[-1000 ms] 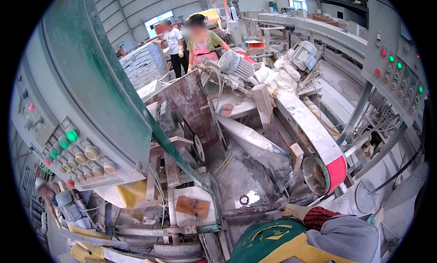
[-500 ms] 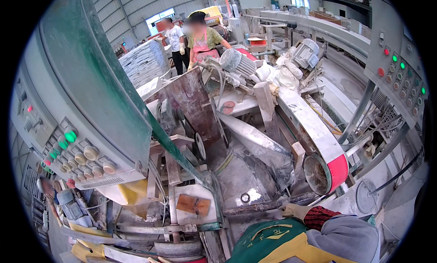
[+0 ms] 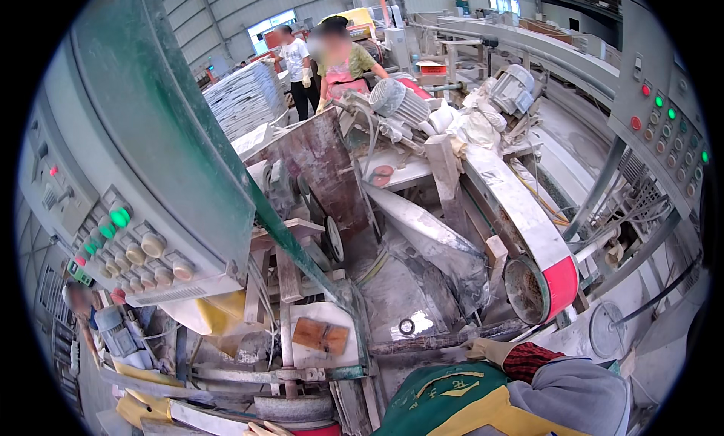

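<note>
My right hand [image 3: 488, 349], in a cream work glove below a red-and-black checked cuff, rests near the dusty horizontal bar [image 3: 452, 336] in front of my green apron [image 3: 445, 391]. Its fingers are mostly hidden, so I cannot tell whether it grips anything. Only the gloved fingertips of my left hand [image 3: 267, 429] show at the lower edge, stretched out just below a grey wheel [image 3: 292, 408]. Nothing is seen in them. To the right of centre, a belt sander's white belt with a red section [image 3: 559, 284] runs round a drum [image 3: 526, 289].
A grey-green control cabinet [image 3: 162, 172] with lit buttons stands close on the left; another control panel [image 3: 664, 127] is at the right. Motors [image 3: 400, 104] and a brown board [image 3: 317, 172] lie ahead. Beyond them stand a person in a pink apron [image 3: 347, 70] and another in white [image 3: 294, 55].
The view has shifted slightly, so the machinery sits a little further right. More of my left fingertips show at the lower edge. My right hand stays where it was.
</note>
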Demonstrator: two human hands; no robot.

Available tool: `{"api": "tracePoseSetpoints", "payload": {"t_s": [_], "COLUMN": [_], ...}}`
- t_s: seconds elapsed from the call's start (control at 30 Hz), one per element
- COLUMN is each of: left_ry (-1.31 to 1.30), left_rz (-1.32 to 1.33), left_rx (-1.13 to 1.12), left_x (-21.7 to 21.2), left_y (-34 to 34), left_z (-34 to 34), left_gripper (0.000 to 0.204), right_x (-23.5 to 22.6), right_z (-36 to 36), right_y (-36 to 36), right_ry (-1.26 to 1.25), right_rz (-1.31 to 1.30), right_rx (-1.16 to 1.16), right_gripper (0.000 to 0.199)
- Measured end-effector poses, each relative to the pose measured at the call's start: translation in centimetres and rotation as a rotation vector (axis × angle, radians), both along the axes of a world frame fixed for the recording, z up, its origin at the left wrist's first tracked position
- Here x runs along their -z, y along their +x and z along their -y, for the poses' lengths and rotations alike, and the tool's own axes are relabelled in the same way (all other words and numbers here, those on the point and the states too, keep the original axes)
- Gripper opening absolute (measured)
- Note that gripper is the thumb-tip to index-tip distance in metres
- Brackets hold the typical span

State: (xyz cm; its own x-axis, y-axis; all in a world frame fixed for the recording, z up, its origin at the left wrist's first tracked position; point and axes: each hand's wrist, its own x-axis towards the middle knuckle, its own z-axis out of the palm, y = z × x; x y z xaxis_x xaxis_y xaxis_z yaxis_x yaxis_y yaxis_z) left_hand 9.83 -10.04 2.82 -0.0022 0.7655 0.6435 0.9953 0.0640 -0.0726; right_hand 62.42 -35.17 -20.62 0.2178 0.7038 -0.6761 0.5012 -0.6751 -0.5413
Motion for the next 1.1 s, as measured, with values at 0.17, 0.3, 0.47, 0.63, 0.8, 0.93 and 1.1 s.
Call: {"api": "tracePoseSetpoints", "payload": {"t_s": [0.17, 0.3, 0.47, 0.63, 0.8, 0.93, 1.1], "left_ry": [0.001, -0.027, -0.006, 0.011, -0.051, 0.017, -0.030], "left_rz": [0.034, 0.078, 0.036, 0.014, 0.033, -0.012, 0.027], "left_rx": [0.000, 0.002, -0.060, -0.042, -0.048, -0.028, -0.040], "left_x": [-0.9, -0.9, -0.3, 0.0, -1.6, -0.9, -1.5], "left_y": [0.2, 1.6, 0.9, 1.6, 2.8, 2.4, 2.4], "left_z": [1.0, 0.7, 1.4, 1.5, 2.1, 2.3, 2.0], "left_gripper": [0.035, 0.035, 0.036, 0.036, 0.034, 0.034, 0.036], "right_x": [-5.7, 5.4, 1.1, 1.7, 2.2, 1.4, 1.9], "right_z": [-2.3, 1.6, -0.5, 0.2, -0.5, -0.9, 0.1], "right_y": [-1.1, 1.6, 0.0, 0.2, 0.3, -0.1, 0.4], "right_ry": [-0.184, 0.081, 0.033, 0.015, -0.078, -0.060, 0.027], "right_rz": [0.040, 0.147, 0.061, 0.048, 0.046, 0.057, 0.002], "right_rx": [-0.209, -0.114, -0.095, -0.065, -0.080, -0.177, -0.141], "right_gripper": [0.062, 0.063, 0.063, 0.063, 0.061, 0.057, 0.057]}}
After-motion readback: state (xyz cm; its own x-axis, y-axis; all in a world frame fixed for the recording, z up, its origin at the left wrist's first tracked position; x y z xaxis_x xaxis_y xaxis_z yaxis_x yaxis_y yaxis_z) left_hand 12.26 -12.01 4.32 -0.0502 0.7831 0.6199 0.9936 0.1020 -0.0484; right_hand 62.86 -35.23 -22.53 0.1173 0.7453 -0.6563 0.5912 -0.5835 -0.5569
